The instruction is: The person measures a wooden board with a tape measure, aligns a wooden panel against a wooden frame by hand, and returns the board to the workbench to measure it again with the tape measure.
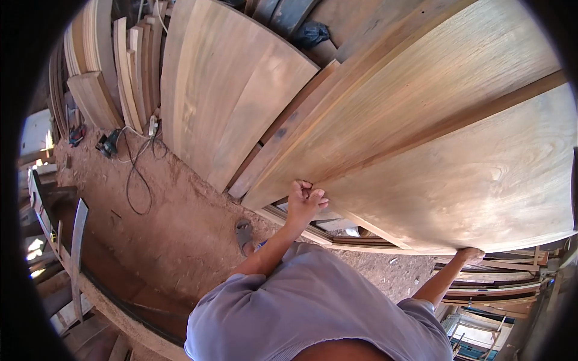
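A wide, pale wooden panel [457, 174] lies tilted in front of me, over other boards and a wooden frame. At its near left corner is my left hand [306, 202], fingers curled in and closed at the panel's edge. My right hand [471, 255] grips the near edge of the same panel farther right, its fingers partly hidden by the wood. Behind it stands another large wooden panel [415, 84]. Under the left hand, part of a wooden frame [322, 237] shows.
A broad wooden board [235, 84] leans at the back left, beside several narrow planks [135, 72]. A power tool [108, 143] and its cable [138, 186] lie on the dirt floor [156, 240]. At right are stacked wood strips [494, 283].
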`<control>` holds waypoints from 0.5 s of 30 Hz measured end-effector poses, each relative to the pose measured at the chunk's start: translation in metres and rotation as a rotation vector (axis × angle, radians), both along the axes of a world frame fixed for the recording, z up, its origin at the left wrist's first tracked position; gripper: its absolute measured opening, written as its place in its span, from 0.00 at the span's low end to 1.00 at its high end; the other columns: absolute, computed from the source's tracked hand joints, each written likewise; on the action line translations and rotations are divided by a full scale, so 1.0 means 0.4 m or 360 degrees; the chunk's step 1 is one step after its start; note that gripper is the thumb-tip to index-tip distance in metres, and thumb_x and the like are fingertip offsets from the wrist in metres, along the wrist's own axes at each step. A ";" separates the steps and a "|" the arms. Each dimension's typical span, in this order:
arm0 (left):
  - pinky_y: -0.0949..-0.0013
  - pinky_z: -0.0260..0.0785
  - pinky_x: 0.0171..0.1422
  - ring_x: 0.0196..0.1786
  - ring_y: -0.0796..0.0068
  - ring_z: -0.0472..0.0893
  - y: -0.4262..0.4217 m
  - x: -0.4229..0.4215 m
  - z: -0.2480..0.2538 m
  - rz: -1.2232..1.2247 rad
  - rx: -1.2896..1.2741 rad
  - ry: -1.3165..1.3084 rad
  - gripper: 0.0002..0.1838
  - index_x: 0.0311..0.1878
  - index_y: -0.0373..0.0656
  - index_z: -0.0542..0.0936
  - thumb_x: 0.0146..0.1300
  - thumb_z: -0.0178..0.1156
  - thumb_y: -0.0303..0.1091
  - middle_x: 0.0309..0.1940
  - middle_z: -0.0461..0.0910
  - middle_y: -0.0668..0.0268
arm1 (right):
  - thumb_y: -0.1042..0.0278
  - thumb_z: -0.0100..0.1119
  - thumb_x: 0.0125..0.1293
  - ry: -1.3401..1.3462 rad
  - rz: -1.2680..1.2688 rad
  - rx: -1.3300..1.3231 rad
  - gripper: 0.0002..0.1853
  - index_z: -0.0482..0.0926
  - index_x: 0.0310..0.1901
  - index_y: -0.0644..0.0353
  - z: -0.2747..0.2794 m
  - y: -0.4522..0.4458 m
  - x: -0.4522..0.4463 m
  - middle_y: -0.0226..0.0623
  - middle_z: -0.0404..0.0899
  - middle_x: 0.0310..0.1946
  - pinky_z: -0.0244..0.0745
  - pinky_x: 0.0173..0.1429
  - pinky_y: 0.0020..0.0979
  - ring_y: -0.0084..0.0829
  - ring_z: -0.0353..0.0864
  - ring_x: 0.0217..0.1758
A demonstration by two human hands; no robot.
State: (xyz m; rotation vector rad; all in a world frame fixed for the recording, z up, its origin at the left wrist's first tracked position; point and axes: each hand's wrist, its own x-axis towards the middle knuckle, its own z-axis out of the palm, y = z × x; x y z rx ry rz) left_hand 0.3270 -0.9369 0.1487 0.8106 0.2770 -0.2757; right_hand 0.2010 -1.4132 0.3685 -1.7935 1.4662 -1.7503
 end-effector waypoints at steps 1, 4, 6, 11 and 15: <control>0.68 0.81 0.38 0.31 0.73 0.81 0.001 0.000 0.004 0.0000 0.0002 0.0006 0.14 0.43 0.40 0.60 0.63 0.56 0.24 0.32 0.72 0.64 | 0.51 0.30 0.72 0.0029 -0.0006 -0.0009 0.30 0.71 0.49 0.76 -0.002 -0.006 -0.001 0.64 0.72 0.49 0.68 0.55 0.52 0.57 0.72 0.52; 0.67 0.81 0.38 0.32 0.70 0.82 0.002 0.002 0.007 -0.0054 -0.0050 0.0122 0.13 0.43 0.40 0.61 0.63 0.57 0.26 0.33 0.73 0.63 | 0.52 0.30 0.72 0.0106 -0.0038 -0.0036 0.29 0.71 0.48 0.76 -0.014 -0.020 -0.010 0.64 0.73 0.49 0.68 0.54 0.52 0.57 0.73 0.51; 0.68 0.81 0.33 0.32 0.68 0.83 -0.002 0.002 -0.004 -0.0082 -0.0157 0.0140 0.13 0.42 0.39 0.62 0.63 0.58 0.26 0.31 0.74 0.62 | 0.52 0.31 0.72 0.0172 -0.0064 -0.0052 0.29 0.71 0.48 0.76 -0.019 -0.036 -0.026 0.63 0.73 0.48 0.68 0.54 0.52 0.57 0.73 0.51; 0.70 0.76 0.29 0.29 0.73 0.79 -0.002 -0.024 -0.048 -0.0088 -0.0145 0.0007 0.13 0.38 0.42 0.68 0.61 0.64 0.31 0.30 0.73 0.67 | 0.53 0.31 0.73 0.0610 -0.0257 -0.0271 0.28 0.72 0.46 0.76 -0.067 -0.172 -0.093 0.63 0.74 0.47 0.68 0.53 0.52 0.57 0.73 0.50; 0.67 0.78 0.31 0.28 0.71 0.80 -0.017 -0.002 -0.079 -0.0077 -0.0191 -0.0153 0.08 0.40 0.44 0.67 0.63 0.58 0.27 0.30 0.72 0.67 | 0.56 0.33 0.73 0.0349 -0.0364 -0.0508 0.25 0.73 0.42 0.75 -0.180 -0.309 -0.125 0.63 0.75 0.41 0.67 0.50 0.52 0.61 0.72 0.45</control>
